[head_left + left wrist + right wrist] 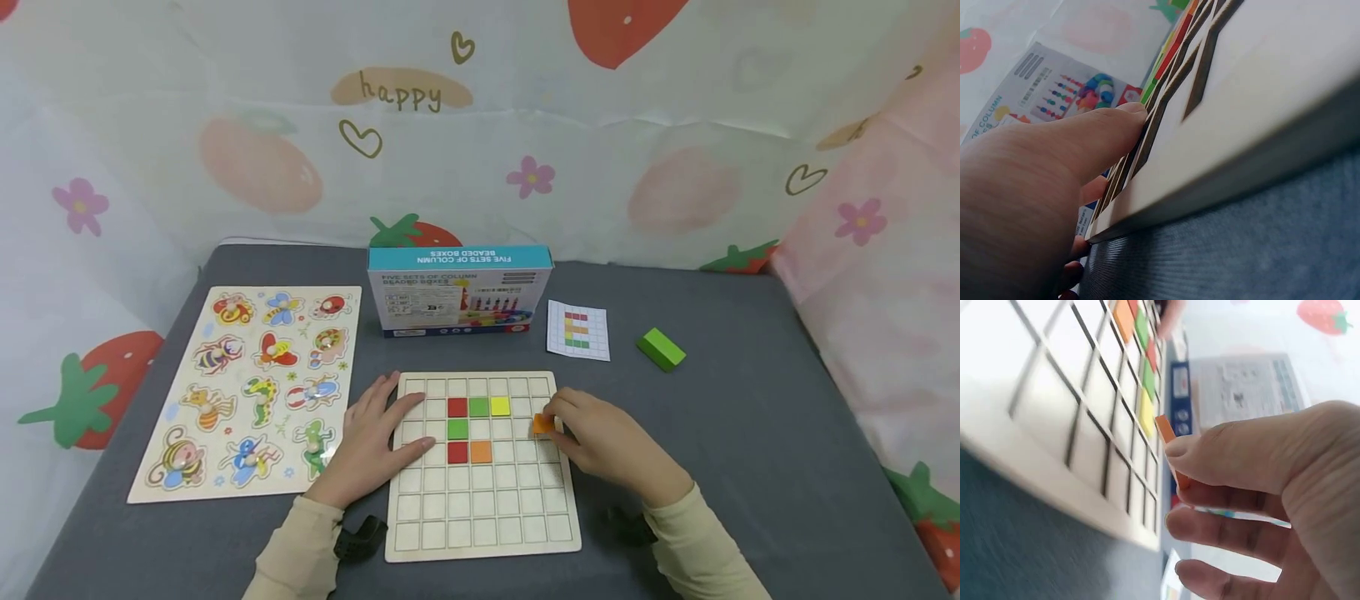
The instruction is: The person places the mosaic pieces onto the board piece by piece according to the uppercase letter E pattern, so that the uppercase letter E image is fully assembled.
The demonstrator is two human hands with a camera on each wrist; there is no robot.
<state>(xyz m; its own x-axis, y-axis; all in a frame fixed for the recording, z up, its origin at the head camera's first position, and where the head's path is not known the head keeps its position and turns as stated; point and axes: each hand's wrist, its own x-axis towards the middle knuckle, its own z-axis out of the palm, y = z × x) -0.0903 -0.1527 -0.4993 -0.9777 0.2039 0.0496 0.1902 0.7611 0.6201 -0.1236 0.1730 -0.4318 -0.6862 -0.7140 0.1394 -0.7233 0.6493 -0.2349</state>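
- Grip: the right hand pinches an orange tile between thumb and forefinger; its other fingers are bent and hold nothing;
- Place: the tile is at the right-hand side of the grid board, tilted on edge in the right wrist view; it looks not to be seated in a cell;
- Support: the left hand is spread, thumb and forefinger reaching over the board's left edge, and pinches nothing; whether its lower fingers touch the rim, I cannot tell;
- Slip: only the fingertips bear the tile; a loosened pinch could drop it across two cells or onto the cloth;
- Misfit: lowered at this tilt, it would probably catch on a divider and sit crooked;
- Knock: the yellow tile lies near, to the left; a low sweep that way could jog it loose;
- Slide: with little pressure from the left, a push could shift the board toward the puzzle board near it.
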